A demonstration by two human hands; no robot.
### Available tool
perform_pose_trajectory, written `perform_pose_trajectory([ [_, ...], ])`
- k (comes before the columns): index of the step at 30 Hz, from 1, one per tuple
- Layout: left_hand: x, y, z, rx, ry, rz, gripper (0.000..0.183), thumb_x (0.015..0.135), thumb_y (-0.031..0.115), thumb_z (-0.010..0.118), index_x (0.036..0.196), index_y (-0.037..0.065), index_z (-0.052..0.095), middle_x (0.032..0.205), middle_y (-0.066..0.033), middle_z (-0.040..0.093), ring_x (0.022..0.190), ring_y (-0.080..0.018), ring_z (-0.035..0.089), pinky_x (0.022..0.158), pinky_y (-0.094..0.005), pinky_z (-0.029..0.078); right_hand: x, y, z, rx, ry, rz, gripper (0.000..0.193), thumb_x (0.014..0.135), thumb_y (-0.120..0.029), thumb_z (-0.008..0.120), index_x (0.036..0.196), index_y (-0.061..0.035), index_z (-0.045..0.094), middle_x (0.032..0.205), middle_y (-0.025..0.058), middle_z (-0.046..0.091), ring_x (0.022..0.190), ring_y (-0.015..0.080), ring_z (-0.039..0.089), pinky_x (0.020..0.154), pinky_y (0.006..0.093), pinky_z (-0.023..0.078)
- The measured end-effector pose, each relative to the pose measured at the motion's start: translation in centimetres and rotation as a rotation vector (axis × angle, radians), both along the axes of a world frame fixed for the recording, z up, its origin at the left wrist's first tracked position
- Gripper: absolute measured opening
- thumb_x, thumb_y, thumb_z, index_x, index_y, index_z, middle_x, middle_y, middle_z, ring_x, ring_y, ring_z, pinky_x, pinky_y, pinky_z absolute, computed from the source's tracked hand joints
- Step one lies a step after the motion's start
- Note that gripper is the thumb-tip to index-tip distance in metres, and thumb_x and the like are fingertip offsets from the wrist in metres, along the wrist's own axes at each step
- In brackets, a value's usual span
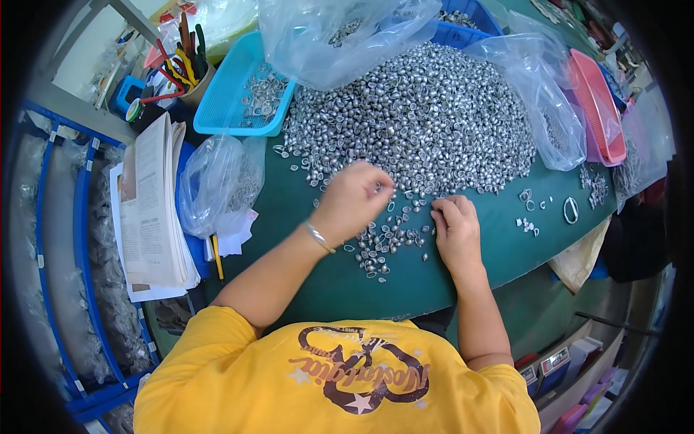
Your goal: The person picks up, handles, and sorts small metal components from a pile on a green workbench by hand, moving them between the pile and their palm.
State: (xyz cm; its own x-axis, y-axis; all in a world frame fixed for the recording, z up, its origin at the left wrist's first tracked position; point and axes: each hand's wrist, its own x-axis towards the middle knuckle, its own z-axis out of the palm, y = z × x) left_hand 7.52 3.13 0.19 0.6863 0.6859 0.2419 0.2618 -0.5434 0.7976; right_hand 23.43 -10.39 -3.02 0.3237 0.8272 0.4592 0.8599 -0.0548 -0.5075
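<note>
My left hand (pixel 352 199) hovers curled over the near edge of the big heap of small silvery metal shells (pixel 419 119) on the green worktop (pixel 318 267); whether its fingers pinch anything I cannot tell. My right hand (pixel 455 230) rests just below the heap, fingers together on loose shells. Left of the heap sit a light-blue mesh tray (pixel 238 94) and a clear plastic bag (pixel 217 181).
</note>
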Motion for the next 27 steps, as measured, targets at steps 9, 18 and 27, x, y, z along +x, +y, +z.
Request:
perform_pose_trajectory([
  [9, 3.8, -1.7, -2.6, 0.235, 0.252, -0.179, 0.008, 0.075, 0.014, 0.062, 0.078, 0.007, 0.064, 0.076, -0.0074, 0.057, 0.069, -0.0269, 0.059, 0.060, -0.0367, 0.048, -0.4, -2.1, 0.0, 0.159, 0.709, 0.051, 0.020, 0.073, 0.007, 0.064, 0.085, -0.0009, 0.050, 0.086, 0.0073, 0.059, 0.074, 0.0107, 0.055, 0.066, 0.0213, 0.045],
  [18, 3.4, -1.6, -1.7, -0.281, 0.022, -0.212, 0.007, 0.082, 0.011, 0.057, 0.086, 0.005, 0.056, 0.075, -0.0059, 0.054, 0.066, -0.0187, 0.055, 0.057, -0.0299, 0.045, -1.1, -2.9, 1.0, 0.202, 1.157, 0.113, 0.018, 0.077, 0.009, 0.058, 0.093, 0.0014, 0.054, 0.092, 0.0098, 0.057, 0.080, 0.0136, 0.055, 0.070, 0.0234, 0.046],
  [27, 0.8, -2.8, -2.2, -1.872, -0.508, -0.483, 0.017, 0.091, 0.016, 0.048, 0.100, 0.003, 0.053, 0.087, -0.0015, 0.051, 0.074, -0.0075, 0.049, 0.065, -0.0202, 0.045, -1.7, -2.0, 0.4, 0.373, 1.976, 0.439, 0.014, 0.086, -0.004, 0.052, 0.099, 0.0007, 0.054, 0.091, 0.0119, 0.054, 0.080, 0.0183, 0.055, 0.068, 0.0285, 0.049],
])
